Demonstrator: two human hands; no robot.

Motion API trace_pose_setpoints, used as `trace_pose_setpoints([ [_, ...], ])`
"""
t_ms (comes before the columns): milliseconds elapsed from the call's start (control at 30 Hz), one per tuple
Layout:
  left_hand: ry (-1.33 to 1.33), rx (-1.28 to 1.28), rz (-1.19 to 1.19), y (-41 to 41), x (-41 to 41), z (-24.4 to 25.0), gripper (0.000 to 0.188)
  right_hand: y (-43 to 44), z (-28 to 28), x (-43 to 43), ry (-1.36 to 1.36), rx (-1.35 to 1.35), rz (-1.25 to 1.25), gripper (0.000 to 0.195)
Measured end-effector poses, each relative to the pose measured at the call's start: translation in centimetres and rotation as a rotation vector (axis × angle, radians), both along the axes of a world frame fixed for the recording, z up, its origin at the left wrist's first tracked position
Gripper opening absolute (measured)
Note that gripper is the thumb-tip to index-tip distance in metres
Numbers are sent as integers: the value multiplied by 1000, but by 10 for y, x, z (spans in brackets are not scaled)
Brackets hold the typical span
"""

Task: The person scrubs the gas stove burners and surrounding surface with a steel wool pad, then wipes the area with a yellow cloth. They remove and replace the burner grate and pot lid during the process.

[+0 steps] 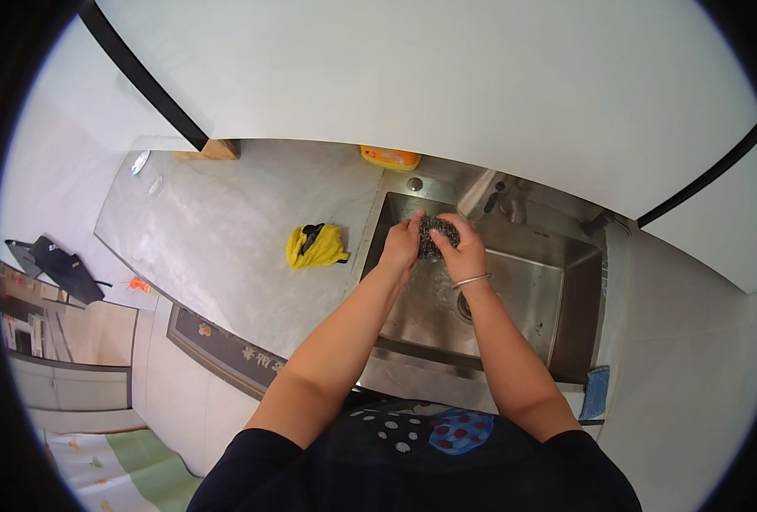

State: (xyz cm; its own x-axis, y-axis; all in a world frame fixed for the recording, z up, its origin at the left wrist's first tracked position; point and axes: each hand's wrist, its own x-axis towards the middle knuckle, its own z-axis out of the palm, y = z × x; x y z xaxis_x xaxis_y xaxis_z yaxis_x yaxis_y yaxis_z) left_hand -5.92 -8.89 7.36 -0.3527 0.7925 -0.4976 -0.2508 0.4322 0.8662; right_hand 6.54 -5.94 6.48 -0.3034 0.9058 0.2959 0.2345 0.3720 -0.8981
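A dark grey steel-wool scourer (434, 239) is held between my two hands over the left part of a stainless steel sink (532, 281). My left hand (402, 243) presses on its left side. On the right side, the thumb and fingers of my right hand (466, 246) grip it, and a bracelet circles that wrist. The metal faucet (479, 192) reaches out just above my right hand. Water ripples on the sink floor below, near the drain (464, 306). A crumpled yellow cloth (317, 246) with a dark part lies on the counter left of the sink.
The grey counter (237, 217) runs to the left, with an orange-yellow container (390, 157) by its back edge and a wooden object (221, 150) further left. White cabinets (416, 77) overhang the back. A blue cloth (596, 392) hangs at the sink's front right corner.
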Motion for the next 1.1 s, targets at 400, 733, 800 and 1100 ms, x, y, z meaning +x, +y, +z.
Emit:
trace_pose_setpoints([
  [400, -107, 349, -153, -20, 9, 1, 39, 47, -54, 16, 81, -595, -226, 50],
  [733, -163, 106, -130, -1, 22, -4, 35, -6, -15, 46, 268, -401, -40, 50],
  [800, -218, 65, -60, -1, 25, 2, 39, -11, -9, 45, 367, -358, -51, 48],
  [1100, -607, 200, 66, -16, -7, -8, 33, -5, -14, 25, 331, -492, -53, 45],
])
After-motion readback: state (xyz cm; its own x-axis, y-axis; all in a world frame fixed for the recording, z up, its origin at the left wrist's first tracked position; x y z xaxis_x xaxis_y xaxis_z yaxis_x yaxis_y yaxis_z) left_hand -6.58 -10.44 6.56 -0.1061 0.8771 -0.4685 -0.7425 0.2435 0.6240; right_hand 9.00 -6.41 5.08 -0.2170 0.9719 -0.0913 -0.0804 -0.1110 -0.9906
